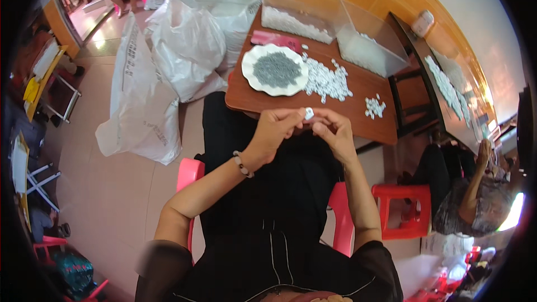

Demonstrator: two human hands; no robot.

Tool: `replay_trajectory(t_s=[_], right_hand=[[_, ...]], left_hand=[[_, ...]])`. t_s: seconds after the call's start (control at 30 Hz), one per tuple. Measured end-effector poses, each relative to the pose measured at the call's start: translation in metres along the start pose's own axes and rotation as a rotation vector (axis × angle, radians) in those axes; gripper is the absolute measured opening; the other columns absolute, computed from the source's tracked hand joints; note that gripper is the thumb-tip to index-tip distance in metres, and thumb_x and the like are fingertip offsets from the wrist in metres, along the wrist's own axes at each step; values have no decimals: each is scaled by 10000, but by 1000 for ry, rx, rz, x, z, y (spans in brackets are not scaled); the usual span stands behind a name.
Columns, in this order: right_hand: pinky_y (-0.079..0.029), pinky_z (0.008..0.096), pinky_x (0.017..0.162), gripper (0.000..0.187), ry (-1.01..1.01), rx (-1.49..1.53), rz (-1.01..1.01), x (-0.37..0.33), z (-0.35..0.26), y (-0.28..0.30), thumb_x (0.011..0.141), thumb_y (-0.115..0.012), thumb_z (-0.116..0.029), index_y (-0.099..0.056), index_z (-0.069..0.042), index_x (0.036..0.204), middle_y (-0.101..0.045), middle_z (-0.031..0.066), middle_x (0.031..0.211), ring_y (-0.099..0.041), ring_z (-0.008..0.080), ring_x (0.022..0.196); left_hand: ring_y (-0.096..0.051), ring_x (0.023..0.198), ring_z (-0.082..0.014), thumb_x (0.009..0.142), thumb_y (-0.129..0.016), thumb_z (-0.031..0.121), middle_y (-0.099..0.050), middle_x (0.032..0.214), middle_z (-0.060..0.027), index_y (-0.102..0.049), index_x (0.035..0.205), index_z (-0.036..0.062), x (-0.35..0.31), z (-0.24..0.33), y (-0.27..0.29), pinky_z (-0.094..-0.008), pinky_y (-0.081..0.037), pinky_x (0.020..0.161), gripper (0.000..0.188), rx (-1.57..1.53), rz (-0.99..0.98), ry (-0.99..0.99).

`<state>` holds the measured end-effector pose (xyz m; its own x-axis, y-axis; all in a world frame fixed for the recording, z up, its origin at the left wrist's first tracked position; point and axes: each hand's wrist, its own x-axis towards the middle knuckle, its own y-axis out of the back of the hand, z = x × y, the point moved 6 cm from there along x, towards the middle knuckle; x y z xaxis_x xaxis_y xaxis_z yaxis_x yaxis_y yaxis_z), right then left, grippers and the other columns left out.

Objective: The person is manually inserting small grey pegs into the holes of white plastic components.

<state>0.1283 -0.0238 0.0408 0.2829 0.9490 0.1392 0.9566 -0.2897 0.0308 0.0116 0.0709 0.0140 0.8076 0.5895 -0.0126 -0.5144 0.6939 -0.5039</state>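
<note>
In front of my lap, at the near edge of a brown table (313,124), my two hands meet. My left hand (274,131) is closed, with thumb and forefinger pinching a small white plastic piece (308,113) that has a dark spot. Against its other side lies my right hand (337,133), its fingers curled and thumb bent inward; whatever is in that grip is too small to make out. Just beyond, a white scalloped plate (252,80) carries a heap of small grey parts (277,70). Right of it spreads a pile of similar white pieces (327,80), with a smaller cluster (375,107) farther right.
Two clear bins (296,1) (373,50) with white pieces stand at the table's back, near a pink packet (274,39). Large white sacks (187,45) crowd the left floor. To the right are a red stool (403,201) and a seated person (475,201) at another table.
</note>
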Motion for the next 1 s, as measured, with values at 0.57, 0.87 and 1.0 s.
replay_trajectory(t_s=[0.57,0.87,1.0], right_hand=[[-447,213,804,427,139,-67,68,2,0,-7,851,-694,-123,-563,14,1234,-597,51,1084,-567,92,929],[-461,238,757,420,191,126,41,8,3,-23,865,-678,-147,-568,19,1235,-591,88,1076,-565,104,866],[-475,242,727,347,254,47,49,4,8,-13,860,-686,-166,-625,48,1127,-595,89,1008,-588,122,830]], left_hand=[[-350,522,-22,905,-636,255,-464,562,55,-662,738,3,-4,8,-1,-190,-272,489,304,36,-10,-16],[-355,519,-19,903,-634,229,-460,561,53,-646,707,13,-3,-7,1,-187,-258,489,292,31,-32,19],[-368,530,-18,895,-641,216,-479,579,49,-650,714,13,-4,-12,-5,-186,-265,490,272,19,-55,37]])
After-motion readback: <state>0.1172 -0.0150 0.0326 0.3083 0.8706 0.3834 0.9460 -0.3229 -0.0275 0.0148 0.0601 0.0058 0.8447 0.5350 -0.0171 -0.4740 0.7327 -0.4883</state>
